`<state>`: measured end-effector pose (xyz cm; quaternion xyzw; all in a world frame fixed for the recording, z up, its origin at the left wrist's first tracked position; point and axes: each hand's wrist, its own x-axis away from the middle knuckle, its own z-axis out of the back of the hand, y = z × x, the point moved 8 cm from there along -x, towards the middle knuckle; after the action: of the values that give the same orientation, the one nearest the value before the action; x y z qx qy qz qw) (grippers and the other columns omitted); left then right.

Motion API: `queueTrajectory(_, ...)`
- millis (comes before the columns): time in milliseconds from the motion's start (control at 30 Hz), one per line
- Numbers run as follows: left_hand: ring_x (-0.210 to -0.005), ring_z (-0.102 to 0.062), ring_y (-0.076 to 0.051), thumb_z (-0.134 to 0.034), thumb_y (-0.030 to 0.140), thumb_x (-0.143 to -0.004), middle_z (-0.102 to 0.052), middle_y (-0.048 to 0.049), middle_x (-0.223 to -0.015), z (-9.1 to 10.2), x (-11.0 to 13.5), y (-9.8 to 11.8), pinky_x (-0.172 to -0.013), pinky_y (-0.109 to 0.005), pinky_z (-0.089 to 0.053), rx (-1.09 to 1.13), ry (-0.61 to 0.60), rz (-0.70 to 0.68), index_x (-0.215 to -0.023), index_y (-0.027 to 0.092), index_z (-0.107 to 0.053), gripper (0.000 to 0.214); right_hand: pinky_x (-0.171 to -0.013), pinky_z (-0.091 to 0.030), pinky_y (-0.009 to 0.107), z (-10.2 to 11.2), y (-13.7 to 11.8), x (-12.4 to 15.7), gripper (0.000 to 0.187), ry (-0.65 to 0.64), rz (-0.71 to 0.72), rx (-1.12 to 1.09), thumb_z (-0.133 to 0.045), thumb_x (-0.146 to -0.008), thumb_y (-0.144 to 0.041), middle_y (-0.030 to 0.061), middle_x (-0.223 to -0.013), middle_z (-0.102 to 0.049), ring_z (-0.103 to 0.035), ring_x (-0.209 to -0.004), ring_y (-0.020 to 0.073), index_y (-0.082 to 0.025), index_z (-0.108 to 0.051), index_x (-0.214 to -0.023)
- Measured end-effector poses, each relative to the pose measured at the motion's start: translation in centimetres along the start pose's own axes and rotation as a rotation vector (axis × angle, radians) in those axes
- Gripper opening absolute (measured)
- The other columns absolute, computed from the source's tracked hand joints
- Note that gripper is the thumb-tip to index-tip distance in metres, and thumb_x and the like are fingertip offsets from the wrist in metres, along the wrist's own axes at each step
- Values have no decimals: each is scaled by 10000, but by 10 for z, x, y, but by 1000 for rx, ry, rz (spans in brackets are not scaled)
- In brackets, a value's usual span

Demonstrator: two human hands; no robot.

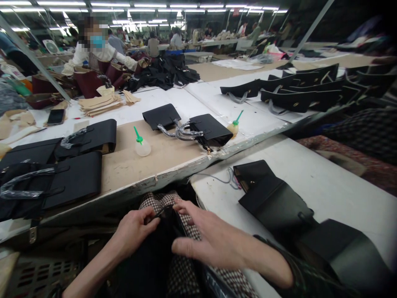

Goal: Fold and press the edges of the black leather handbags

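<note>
The left hand [132, 230] pinches black material [145, 265] (the right hand [209, 236] spread beside it) above checked cloth [182, 277].

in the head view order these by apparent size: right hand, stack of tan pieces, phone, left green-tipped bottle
1. Right hand
2. Stack of tan pieces
Phone, left green-tipped bottle: too alike to rank

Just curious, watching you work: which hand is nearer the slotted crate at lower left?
Left. The left hand is above and right of the crate; the right hand is farther right.
</note>
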<state>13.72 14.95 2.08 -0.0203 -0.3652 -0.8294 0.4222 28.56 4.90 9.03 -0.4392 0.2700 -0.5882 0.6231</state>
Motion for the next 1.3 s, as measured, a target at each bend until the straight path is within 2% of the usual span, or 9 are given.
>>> queueTrajectory(100, -808, -602, -195, -625, 364, -808, -676, 7, -836, -8, -1, -1, -720, -255, -425, 251, -61, -18, -871, 191, -649, 186, -1138, -305, 424, -14, -9, 34, 867, 16, 36, -2, -712, -788, -454, 123, -1533, -375, -371, -1387, 307, -237, -287, -1512)
queueTrajectory(233, -929, -649, -240, -677, 299, -759, -732, -47, -997, -17, 6, 0, -838, -305, -478, 516, -221, -5, -1005, 154, -683, 285, -1002, -440, 394, -7, 26, 49, 679, 110, -87, -75, -666, -816, -298, 81, -1276, -604, -574, -1141, 258, -266, -404, -1442)
queueTrajectory(400, -804, -661, -212, -661, 267, -755, -747, -26, -902, -5, 37, 12, -717, -274, -494, 547, -411, 66, -949, 161, -721, 229, -825, -490, 296, 13, 62, 58, 647, -60, -126, -254, -729, -758, -296, 33, -1043, -641, -607, -929, 192, -221, -517, -1365)
queueTrajectory(500, -779, -632, -181, -664, 218, -737, -732, 7, -853, -4, 55, 25, -685, -230, -460, 495, -577, 49, -893, 189, -745, 179, -823, -483, 278, 9, 75, 61, 617, -180, -114, -333, -756, -731, -300, 27, -1072, -645, -598, -942, 187, -217, -576, -1316)
queueTrajectory(600, -769, -606, -170, -685, 224, -719, -709, 24, -832, -9, 60, 27, -686, -216, -447, 473, -649, 72, -886, 205, -748, 180, -850, -471, 281, -1, 87, 58, 475, -185, -68, -343, -730, -757, -301, 19, -1050, -645, -585, -952, 184, -213, -650, -1217)
queueTrajectory(733, -827, -614, -188, -689, 305, -751, -708, 27, -906, -15, 52, 26, -717, -220, -455, 419, -598, 79, -987, 231, -730, 251, -820, -466, 260, -6, 97, 55, 312, -70, 9, -364, -720, -776, -325, 13, -982, -611, -572, -907, 164, -192, -707, -1058)
queueTrajectory(933, -881, -629, -218, -557, 478, -880, -728, 2, -924, -10, 33, 47, -795, -250, -457, 223, -401, -101, -942, 216, -751, 333, -695, -501, 234, -18, 107, 62, 416, -106, -188, -639, -656, -828, -499, 30, -896, -686, -614, -760, 143, -163, -711, -1067)
queueTrajectory(1133, -976, -649, -206, -558, 493, -898, -739, 36, -1042, -15, 26, 42, -856, -224, -457, 225, -360, -96, -1024, 279, -732, 303, -675, -520, 229, -21, 103, 57, 360, -44, -258, -676, -718, -775, -468, 16, -892, -734, -646, -721, 143, -195, -759, -1006)
queueTrajectory(1300, -899, -640, -212, -570, 498, -884, -736, 19, -942, -17, 22, 42, -798, -237, -461, 207, -369, -86, -956, 245, -740, 312, -656, -507, 205, -21, 105, 55, 284, 9, -282, -701, -739, -759, -390, 9, -850, -739, -635, -684, 123, -188, -775, -956)
